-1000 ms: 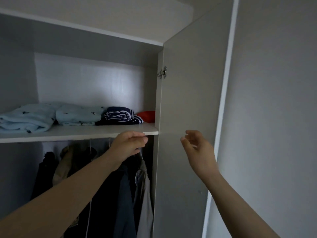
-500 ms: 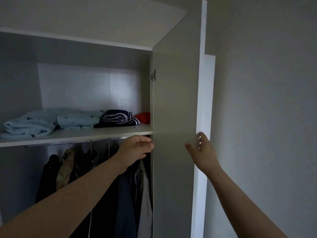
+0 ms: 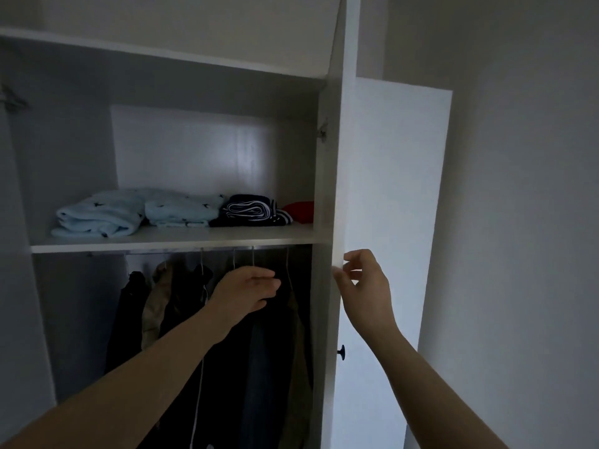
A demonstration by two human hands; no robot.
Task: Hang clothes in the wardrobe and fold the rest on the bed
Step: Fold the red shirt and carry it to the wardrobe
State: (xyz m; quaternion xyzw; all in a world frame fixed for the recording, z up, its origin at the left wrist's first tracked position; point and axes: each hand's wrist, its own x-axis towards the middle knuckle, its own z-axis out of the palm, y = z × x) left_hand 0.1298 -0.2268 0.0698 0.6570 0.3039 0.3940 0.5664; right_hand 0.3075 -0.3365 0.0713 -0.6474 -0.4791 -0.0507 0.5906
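Dark hanging clothes (image 3: 259,351), soft jackets in black, navy and khaki, fill the lower bay of the white laminate wardrobe (image 3: 19,286). The left hand (image 3: 249,290) is in front of them with fingers extended and relaxed, holding nothing, just beside the thin wire hangers (image 3: 287,270). A second ago it sat higher, against the shelf edge.

The right hand (image 3: 363,286) pinches the edge of the flat white wardrobe door (image 3: 389,189) between thumb and curled fingers. Earlier it floated free of the panel. The door has since swung wider, so it is seen nearly edge-on and its pale outer face and small round black knob (image 3: 341,352) have come into sight.

The hangers hook over a slim metal rail (image 3: 227,249) under the smooth white shelf (image 3: 168,238). On the shelf, from left to right, lie two plush light-blue folded bundles (image 3: 97,215) with small dark prints, a rolled navy garment with white stripes (image 3: 249,210) and a red folded cloth (image 3: 299,210) against the side wall. A small metal hinge (image 3: 322,132) sits above them on the door's inner edge. A plain grey wall (image 3: 518,222) stands to the right.
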